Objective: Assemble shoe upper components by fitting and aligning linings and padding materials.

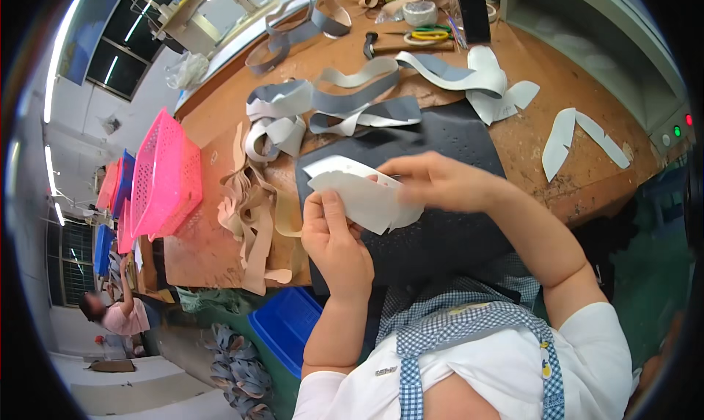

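Notches and curves above the black mat

Look at these thin white pieces, matte and smooth, overlapping with rounded edges and small notches, held up over the mat! The left hand pinches them between thumb and fingers; the right hand, blurred, bends its fingers at their right side, and whether it grips I cannot tell. Just beyond, grey-and-white strips loop across the scuffed wooden table. Tan strips lie limply heaped to the left; further left, a pink plastic basket shows perforated walls.
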{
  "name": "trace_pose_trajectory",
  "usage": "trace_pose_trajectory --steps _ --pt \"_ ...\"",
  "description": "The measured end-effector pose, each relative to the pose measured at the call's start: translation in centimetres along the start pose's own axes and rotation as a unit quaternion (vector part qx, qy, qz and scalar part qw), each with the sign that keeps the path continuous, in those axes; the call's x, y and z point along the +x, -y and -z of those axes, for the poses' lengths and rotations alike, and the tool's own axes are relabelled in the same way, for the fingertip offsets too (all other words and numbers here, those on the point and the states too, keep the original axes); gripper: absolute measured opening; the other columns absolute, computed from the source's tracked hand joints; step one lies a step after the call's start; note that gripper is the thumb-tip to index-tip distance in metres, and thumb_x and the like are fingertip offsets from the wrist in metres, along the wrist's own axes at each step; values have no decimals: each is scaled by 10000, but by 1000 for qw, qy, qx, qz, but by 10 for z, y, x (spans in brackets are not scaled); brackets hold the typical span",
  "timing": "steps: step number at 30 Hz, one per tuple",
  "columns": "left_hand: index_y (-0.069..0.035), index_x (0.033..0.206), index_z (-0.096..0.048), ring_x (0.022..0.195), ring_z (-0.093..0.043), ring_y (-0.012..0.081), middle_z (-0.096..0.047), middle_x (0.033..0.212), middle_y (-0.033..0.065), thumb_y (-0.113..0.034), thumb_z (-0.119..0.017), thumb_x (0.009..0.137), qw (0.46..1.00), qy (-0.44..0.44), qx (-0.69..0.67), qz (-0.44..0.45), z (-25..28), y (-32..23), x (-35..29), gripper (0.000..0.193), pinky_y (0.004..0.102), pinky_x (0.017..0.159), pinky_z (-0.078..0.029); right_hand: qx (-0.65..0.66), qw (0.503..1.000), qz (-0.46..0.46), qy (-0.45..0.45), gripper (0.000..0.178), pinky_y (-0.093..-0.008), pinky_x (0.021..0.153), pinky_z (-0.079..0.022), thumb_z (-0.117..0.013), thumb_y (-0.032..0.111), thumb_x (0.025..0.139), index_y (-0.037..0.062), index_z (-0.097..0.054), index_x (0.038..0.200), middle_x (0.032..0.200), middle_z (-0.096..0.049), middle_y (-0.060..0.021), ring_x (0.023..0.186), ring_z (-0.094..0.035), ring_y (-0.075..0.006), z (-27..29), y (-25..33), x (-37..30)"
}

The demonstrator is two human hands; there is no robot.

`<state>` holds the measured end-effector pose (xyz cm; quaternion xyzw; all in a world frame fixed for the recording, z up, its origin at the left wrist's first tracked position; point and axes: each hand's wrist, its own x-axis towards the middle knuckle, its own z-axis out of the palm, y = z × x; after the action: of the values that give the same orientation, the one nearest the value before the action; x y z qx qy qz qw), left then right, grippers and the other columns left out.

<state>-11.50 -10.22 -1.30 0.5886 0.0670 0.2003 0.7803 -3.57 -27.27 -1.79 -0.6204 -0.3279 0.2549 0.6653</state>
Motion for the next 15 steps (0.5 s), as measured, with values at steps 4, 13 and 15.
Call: trace_pose_trajectory --steps 4,13,15 --pt "15 1132 -539 848 -656 106 -676 967 79 -162 -561 1018 991 26 -69 115 -2 10 -3 212 240 782 -536 118 990 -63 -51 455 -233 834 -495 -753 102 864 -24 -573 1263 1015 -674 -51 931 -613 -78 -15 -35 -34" --pt "46 1095 -617 852 -677 122 -721 957 95 -3 -747 856 987 132 67 64 -9 14 -7 278 240 774 -525 92 982 -80 -145 346 -244 803 -516 -729 121 895 -41 -631 1184 1000 -702 -64 896 -635 -86 -29 -33 -58" --pt "48 1058 -634 862 -677 126 -720 962 99 20 -747 841 985 143 94 31 -13 14 -14 247 242 775 -527 109 981 -77 -139 339 -246 802 -519 -723 115 899 -43 -632 1184 998 -705 -68 892 -636 -85 -25 -35 -59"
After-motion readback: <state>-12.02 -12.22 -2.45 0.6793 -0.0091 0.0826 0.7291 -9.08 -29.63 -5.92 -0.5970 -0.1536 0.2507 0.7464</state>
